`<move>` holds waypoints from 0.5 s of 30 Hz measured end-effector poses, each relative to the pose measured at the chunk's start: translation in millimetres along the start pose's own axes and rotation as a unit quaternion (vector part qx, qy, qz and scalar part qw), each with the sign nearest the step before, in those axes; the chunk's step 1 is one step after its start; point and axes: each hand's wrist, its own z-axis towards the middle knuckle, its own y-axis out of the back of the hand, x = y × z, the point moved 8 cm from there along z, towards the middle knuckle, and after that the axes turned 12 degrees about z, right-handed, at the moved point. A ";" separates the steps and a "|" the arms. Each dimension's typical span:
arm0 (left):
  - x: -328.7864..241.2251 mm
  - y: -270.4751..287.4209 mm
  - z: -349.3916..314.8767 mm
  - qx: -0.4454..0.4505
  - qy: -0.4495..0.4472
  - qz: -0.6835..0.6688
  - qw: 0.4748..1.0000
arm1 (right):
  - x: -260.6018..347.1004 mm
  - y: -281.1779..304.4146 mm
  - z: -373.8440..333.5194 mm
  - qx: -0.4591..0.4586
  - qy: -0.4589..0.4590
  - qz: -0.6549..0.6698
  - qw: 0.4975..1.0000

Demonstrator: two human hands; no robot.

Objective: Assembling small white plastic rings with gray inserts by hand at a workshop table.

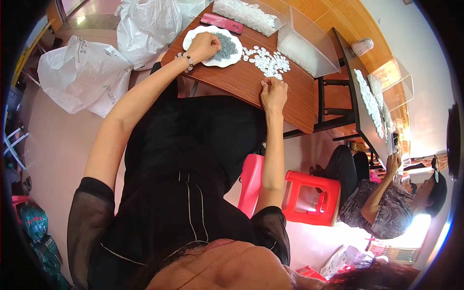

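At the table's left end, my left hand [205,47], with a beaded bracelet at its wrist, reaches over a scalloped white plate [235,57]. Its fingers are pinched together at a heap of small, thin grey pieces [227,47] on that plate; whatever is between them is too small to make out. My right hand [274,95] rests by the table's near edge, its fingers curled closed. Just beyond its fingertips lies a loose spread of small white plastic pieces [268,62]. Anything inside the right fingers is hidden.
On the brown table [295,104] are a pink phone-like case [221,23] and clear bins [309,46] of white pieces. White sacks [84,72] stand on the left. A red stool [313,198] is at right, near a person [382,208] working at another table [355,92].
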 end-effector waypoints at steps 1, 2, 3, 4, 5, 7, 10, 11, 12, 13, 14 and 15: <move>0.1 1.0 0.3 -0.001 0.000 0.000 1.000 | 0.5 0.2 0.1 -0.001 -0.002 0.002 1.000; 2.6 2.0 0.1 -0.005 0.018 -0.006 1.000 | -0.1 -0.7 -0.1 0.000 0.000 0.002 1.000; 5.0 3.0 0.0 -0.010 0.035 -0.013 0.999 | 0.4 -0.9 -0.6 -0.006 0.006 0.007 1.000; 4.7 3.6 0.6 -0.011 0.036 -0.013 0.999 | 0.6 -0.9 -0.7 -0.011 0.012 0.013 1.000; 4.5 7.7 0.8 -0.034 0.035 -0.028 0.998 | 1.0 -1.4 -0.9 -0.011 0.013 0.013 1.000; 4.6 12.0 0.8 -0.057 0.036 -0.044 0.997 | 1.5 -1.5 -1.3 -0.015 0.016 0.021 1.000; 0.6 10.0 4.9 -0.026 0.051 -0.043 0.997 | 1.3 1.8 -2.5 -0.030 0.025 0.016 0.999; 3.0 9.4 5.5 -0.033 0.053 -0.046 0.997 | 0.9 1.3 -2.0 -0.030 0.024 0.016 0.999; 5.4 8.6 5.9 -0.039 0.054 -0.049 0.997 | 1.4 0.7 -0.9 -0.029 0.030 0.017 0.999; 7.5 6.5 5.9 -0.039 0.055 -0.049 0.997 | 1.8 0.0 -0.3 -0.028 0.036 0.018 0.999; 9.6 3.4 5.5 -0.036 0.059 -0.065 0.995 | 1.8 -0.2 -0.2 -0.028 0.035 0.017 0.999; 11.9 0.6 5.1 -0.034 0.063 -0.082 0.994 | -0.4 -1.0 0.1 -0.023 0.019 0.027 0.999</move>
